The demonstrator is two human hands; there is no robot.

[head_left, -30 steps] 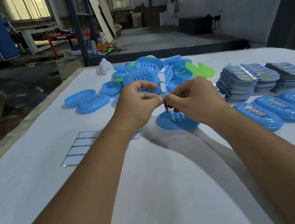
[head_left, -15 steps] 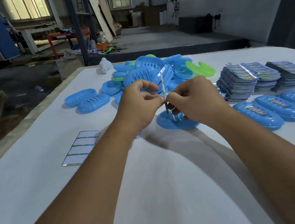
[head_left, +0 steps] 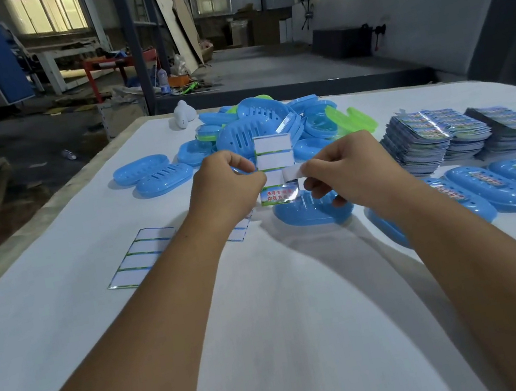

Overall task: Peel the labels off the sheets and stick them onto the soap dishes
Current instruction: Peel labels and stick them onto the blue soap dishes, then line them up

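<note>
Head view looks down both forearms to a white tabletop [head_left: 276, 347]. The left hand [head_left: 225, 183] pinches the left edge of a label sheet [head_left: 273, 154], held upright above the cloth; its fingertips are hidden behind the sheet and its own knuckles. The right hand [head_left: 351, 166] pinches a half-peeled label [head_left: 290, 174] at the sheet's third row, so the thumb and forefinger are clamped on it, though where exactly they meet is masked by the curled paper. One printed label [head_left: 279, 194] remains on the sheet's bottom row; its characters are partly lost in glare. Just under the hands lies a blue soap dish [head_left: 313, 216], its top partly covered by the right fingers. A pile of dishes [head_left: 258, 126] sits behind, partly blocked by the sheet. Spent sheets [head_left: 141, 257] lie to the left, a second one mostly hidden by the left forearm. Stacked sheets [head_left: 422, 138] and labelled dishes [head_left: 490, 189] run off the right edge.
</note>
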